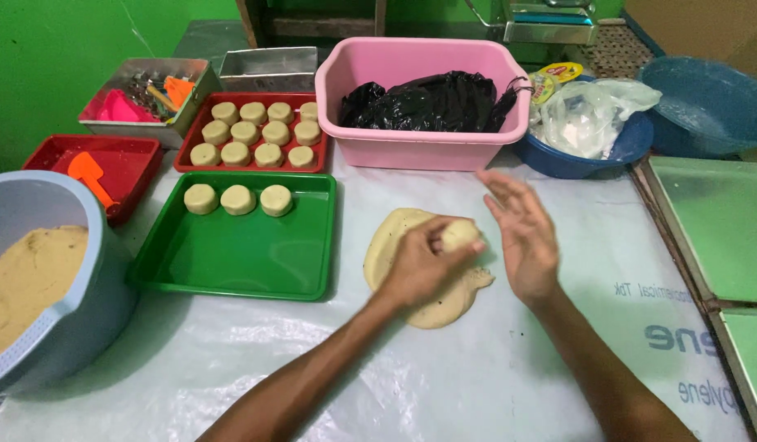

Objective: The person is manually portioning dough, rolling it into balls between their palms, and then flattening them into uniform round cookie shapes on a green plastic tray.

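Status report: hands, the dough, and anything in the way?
Left hand shut on dough piece; right hand open beside it. Flattened dough sheet underneath. Green tray holds three pieces. Nothing obstructing.

grey tub of dough cut off at left edge; black bag hides pink basin's contents; metal tray clutter too small to tell.

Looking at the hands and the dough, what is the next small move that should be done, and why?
Probably bring the open right hand onto the dough ball that the left hand holds above the flattened dough, to round it. The green tray holds only three shaped pieces, so there is room for more.
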